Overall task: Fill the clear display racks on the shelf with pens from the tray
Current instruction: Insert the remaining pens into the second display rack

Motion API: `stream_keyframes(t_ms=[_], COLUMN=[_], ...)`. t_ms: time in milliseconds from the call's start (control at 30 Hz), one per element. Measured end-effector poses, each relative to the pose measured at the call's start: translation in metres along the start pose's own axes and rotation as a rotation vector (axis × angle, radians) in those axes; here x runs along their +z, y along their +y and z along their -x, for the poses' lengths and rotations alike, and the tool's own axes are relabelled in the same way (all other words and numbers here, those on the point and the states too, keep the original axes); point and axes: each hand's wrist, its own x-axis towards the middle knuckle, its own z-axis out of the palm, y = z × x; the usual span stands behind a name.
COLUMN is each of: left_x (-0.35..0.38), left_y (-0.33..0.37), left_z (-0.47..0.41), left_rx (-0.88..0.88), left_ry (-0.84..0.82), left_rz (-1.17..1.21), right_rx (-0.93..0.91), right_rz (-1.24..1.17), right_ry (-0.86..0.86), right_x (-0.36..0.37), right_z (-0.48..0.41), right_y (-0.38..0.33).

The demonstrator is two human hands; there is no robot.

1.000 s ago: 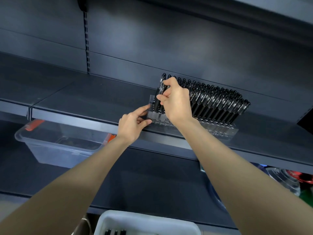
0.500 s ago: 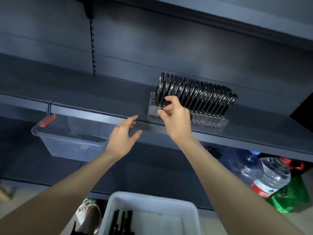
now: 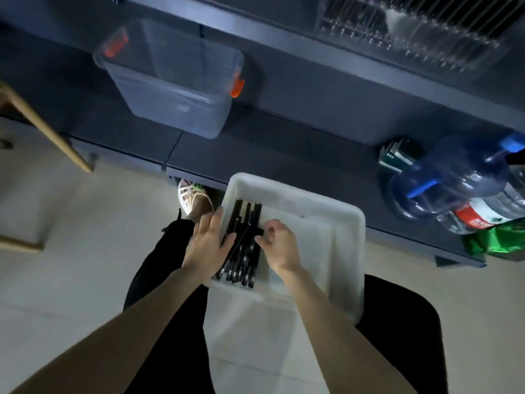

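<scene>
The left hand [image 3: 206, 243] has its fingers [image 3: 217, 217] straight and slightly spread, resting against the left edge of the black pens [image 3: 244, 251]. The right hand [image 3: 279, 243] is curled, thumb and forefinger pinching a pen on the bundle's right side. The pens lie side by side with their long axes running up-frame, one slanting across, in the left half of the white tray [image 3: 349, 223] at centre frame.

We take this for a shop: dark metal shelving [image 3: 284, 143], a clear display rack [image 3: 403, 29] on one shelf, a white tray [image 3: 352, 223] of pens [image 3: 241, 245], pale tiled floor [image 3: 71, 223].
</scene>
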Motion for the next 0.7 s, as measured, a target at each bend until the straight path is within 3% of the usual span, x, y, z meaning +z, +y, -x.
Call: stream_keyframes(t_ms=[333, 533, 633, 700], left_x=[0.021, 0.022, 0.015, 0.005], left_y=[-0.013, -0.012, -0.007, 0.0], left_z=[0.003, 0.004, 0.003, 0.002], left_rx=[0.073, 0.033, -0.022, 0.062], left_ry=[0.137, 0.127, 0.067, 0.076], left_rz=[-0.003, 0.012, 0.003, -0.06], right_rx=[0.282, 0.288, 0.271, 0.266], right_rz=[0.048, 0.019, -0.137, -0.318], right_ry=[-0.104, -0.079, -0.032, -0.054], right_x=[0.051, 0.053, 0.036, 0.012], right_z=[-0.012, -0.009, -0.005, 0.0], right_y=[0.033, 0.029, 0.024, 0.017])
